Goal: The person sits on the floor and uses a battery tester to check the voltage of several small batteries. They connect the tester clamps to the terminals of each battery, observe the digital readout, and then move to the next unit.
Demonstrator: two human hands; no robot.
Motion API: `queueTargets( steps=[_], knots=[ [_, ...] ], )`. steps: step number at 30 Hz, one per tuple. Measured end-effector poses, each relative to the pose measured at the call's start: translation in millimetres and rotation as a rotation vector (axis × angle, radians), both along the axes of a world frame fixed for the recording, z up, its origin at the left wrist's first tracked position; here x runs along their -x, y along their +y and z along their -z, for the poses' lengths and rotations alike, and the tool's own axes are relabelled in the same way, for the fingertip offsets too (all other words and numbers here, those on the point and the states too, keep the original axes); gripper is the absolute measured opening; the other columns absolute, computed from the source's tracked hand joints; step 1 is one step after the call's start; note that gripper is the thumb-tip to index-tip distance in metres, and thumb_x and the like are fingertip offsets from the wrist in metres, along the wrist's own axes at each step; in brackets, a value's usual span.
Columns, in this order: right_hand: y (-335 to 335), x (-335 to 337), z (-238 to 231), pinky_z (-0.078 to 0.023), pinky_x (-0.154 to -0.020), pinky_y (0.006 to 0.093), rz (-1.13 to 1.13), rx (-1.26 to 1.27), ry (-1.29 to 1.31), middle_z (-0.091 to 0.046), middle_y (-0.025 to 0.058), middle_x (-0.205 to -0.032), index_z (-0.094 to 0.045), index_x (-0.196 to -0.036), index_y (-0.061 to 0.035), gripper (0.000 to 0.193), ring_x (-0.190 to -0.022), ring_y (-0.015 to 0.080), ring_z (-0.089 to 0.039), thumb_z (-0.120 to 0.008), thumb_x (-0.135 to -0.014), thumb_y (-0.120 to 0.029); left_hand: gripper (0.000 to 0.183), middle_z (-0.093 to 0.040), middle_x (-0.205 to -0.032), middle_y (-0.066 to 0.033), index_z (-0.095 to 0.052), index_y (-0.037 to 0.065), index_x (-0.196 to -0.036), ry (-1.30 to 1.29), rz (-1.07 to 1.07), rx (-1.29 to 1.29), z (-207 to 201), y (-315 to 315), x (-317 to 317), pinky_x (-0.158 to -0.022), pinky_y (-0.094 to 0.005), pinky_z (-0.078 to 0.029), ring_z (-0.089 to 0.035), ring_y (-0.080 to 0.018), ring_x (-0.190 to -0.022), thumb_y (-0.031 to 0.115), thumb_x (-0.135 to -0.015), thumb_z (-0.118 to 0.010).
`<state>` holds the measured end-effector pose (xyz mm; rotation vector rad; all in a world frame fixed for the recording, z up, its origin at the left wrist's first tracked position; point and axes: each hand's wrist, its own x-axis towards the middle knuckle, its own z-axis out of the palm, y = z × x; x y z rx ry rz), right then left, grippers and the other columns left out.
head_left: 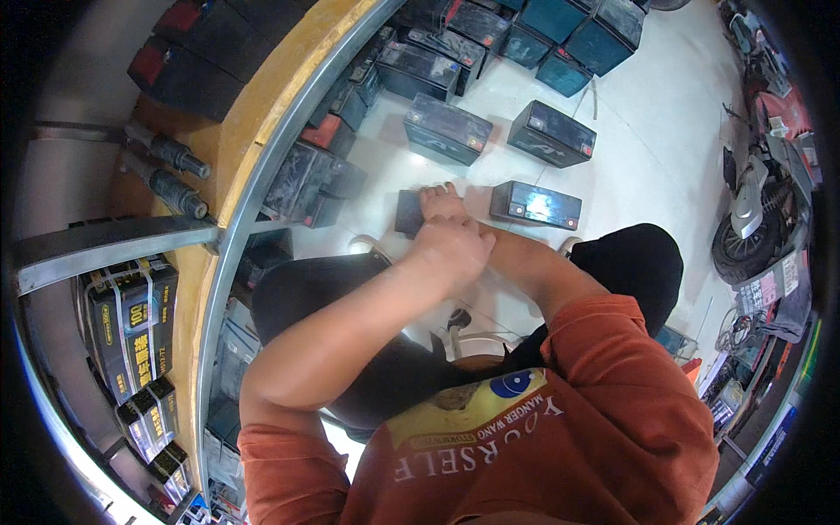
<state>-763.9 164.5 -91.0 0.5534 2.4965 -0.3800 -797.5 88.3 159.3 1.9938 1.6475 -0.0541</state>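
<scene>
My right hand (440,201) reaches in from the right and lies at the edge of a dark battery (408,213) on the floor. Its fingers are apart, and it covers part of that battery. Crossing over from the left, my left hand (457,245) is laid on my right forearm near the wrist, its fingers bent round it and slightly blurred. To the right of the hands is a black battery (535,204) with a shiny top. Beyond stand a grey-topped battery (447,129) and another black battery (551,134), apart from each other.
More batteries (588,42) are grouped at the far side, and others (313,181) line the shelf's foot. A metal-edged wooden shelf (254,131) on the left bears boxed batteries (133,324) and two shock absorbers (166,179). A scooter wheel (744,245) stands far right.
</scene>
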Motion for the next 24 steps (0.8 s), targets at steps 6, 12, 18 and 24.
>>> queueTargets(
  steps=[6, 12, 18, 24],
  knots=[
    [-25, 9, 10, -0.030, -0.114, 0.0484, -0.194, -0.066, 0.367, -0.056, 0.0142, -0.130, -0.051, -0.128, -0.0065, 0.045, -0.124, 0.0300, -0.052, -0.054, -0.088, -0.024, 0.031, -0.065, -0.111, -0.0220, -0.062, 0.003, -0.111, 0.165, -0.023, 0.043, 9, 9, 20, -0.087, -0.0488, -0.052, -0.064, -0.0396, -0.103, 0.022, -0.087, -0.058],
    [65, -68, -66, -0.035, -0.109, 0.0519, -0.360, 0.106, 0.127, -0.070, 0.0136, -0.107, -0.070, -0.103, -0.0087, 0.027, -0.109, 0.0334, -0.063, -0.054, -0.087, -0.022, 0.040, -0.063, -0.112, -0.0238, -0.057, 0.005, -0.123, -0.017, -0.030, 0.136, -8, 43, 35, -0.091, -0.0477, -0.050, -0.062, -0.0398, -0.105, 0.024, -0.088, -0.059],
    [226, -249, -199, -0.050, -0.094, 0.0450, 0.208, -0.150, -0.072, -0.066, 0.0173, -0.116, -0.063, -0.124, -0.0089, 0.050, -0.110, 0.0333, -0.063, -0.072, -0.083, -0.034, 0.044, -0.064, -0.120, -0.0202, -0.055, 0.008, -0.130, 0.060, -0.042, 0.091, -5, 75, 18, -0.095, -0.0469, -0.048, -0.060, -0.0375, -0.113, 0.028, -0.091, -0.061],
    [195, -486, -290, -0.053, -0.089, 0.0399, 0.969, -0.439, 0.239, -0.072, 0.0177, -0.108, -0.067, -0.118, -0.0042, 0.042, -0.099, 0.0294, -0.070, -0.069, -0.087, -0.033, 0.044, -0.062, -0.128, -0.0186, -0.057, 0.007, -0.129, 0.113, 0.021, 0.130, 42, 108, -13, -0.098, -0.0470, -0.048, -0.059, -0.0368, -0.119, 0.027, -0.090, -0.057]
  ],
)
